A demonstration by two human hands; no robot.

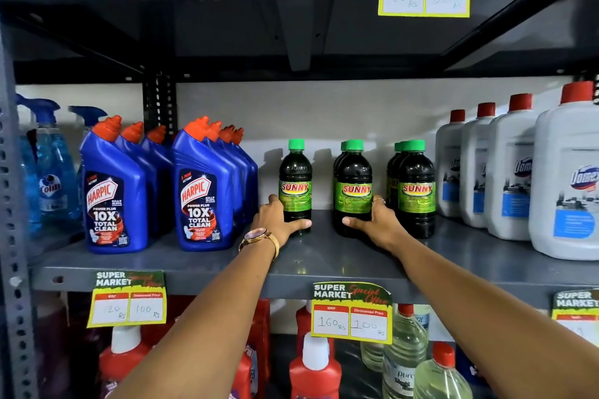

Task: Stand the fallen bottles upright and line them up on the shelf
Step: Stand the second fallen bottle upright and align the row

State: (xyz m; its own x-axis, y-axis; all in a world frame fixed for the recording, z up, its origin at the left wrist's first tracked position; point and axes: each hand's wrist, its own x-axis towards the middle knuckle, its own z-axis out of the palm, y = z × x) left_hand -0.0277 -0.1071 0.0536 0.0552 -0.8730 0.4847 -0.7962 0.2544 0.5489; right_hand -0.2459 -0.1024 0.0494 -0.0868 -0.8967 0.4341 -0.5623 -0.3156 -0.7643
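Several dark Sunny bottles with green caps stand upright on the grey shelf point(324, 256). The left bottle point(295, 178) stands alone, and my left hand point(275, 220), with a watch on its wrist, wraps around its base. The middle bottle point(355, 178) has another close behind it; my right hand point(376, 220) grips its lower part. A third group of Sunny bottles point(416, 185) stands just right of my right hand. No bottle lies on its side.
Blue Harpic bottles point(201, 191) stand in two rows to the left, with Colin spray bottles point(52, 172) beyond them. White Domex jugs point(518, 172) line the right side. Price tags point(351, 312) hang from the shelf's front edge. More bottles fill the shelf below.
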